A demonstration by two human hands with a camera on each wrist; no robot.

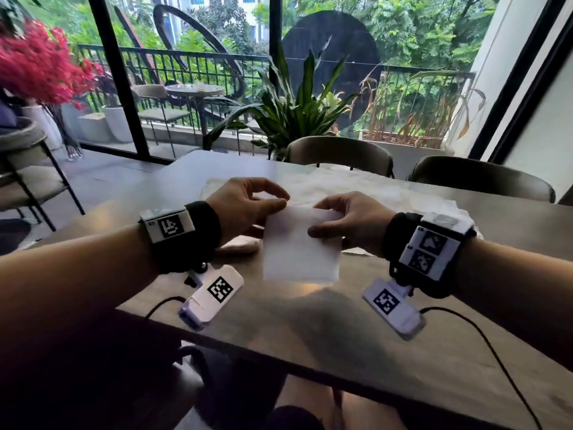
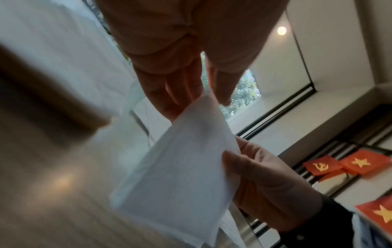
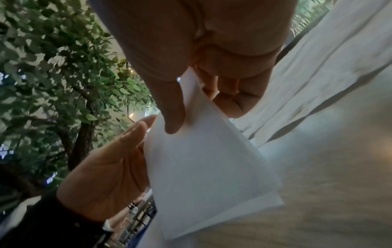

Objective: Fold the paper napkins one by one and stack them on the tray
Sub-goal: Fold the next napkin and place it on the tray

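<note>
A white paper napkin (image 1: 300, 249) hangs in the air above the table, looking folded into a double-layered square (image 3: 207, 176). My left hand (image 1: 283, 203) pinches its upper left corner between thumb and fingers (image 2: 203, 100). My right hand (image 1: 316, 223) pinches the upper right edge, thumb in front (image 3: 201, 115). The napkin's lower edge (image 2: 180, 176) hangs free above the tabletop. A tan wooden piece (image 1: 240, 247), probably the tray, peeks out beneath my left wrist and is mostly hidden.
Crumpled white sheets (image 1: 387, 193) lie spread over the far half of the grey-brown table (image 1: 310, 321). Two padded chairs (image 1: 339, 153) (image 1: 480, 178) stand at the far side, with a potted plant (image 1: 297, 113) behind. Cables trail from both wrist cameras.
</note>
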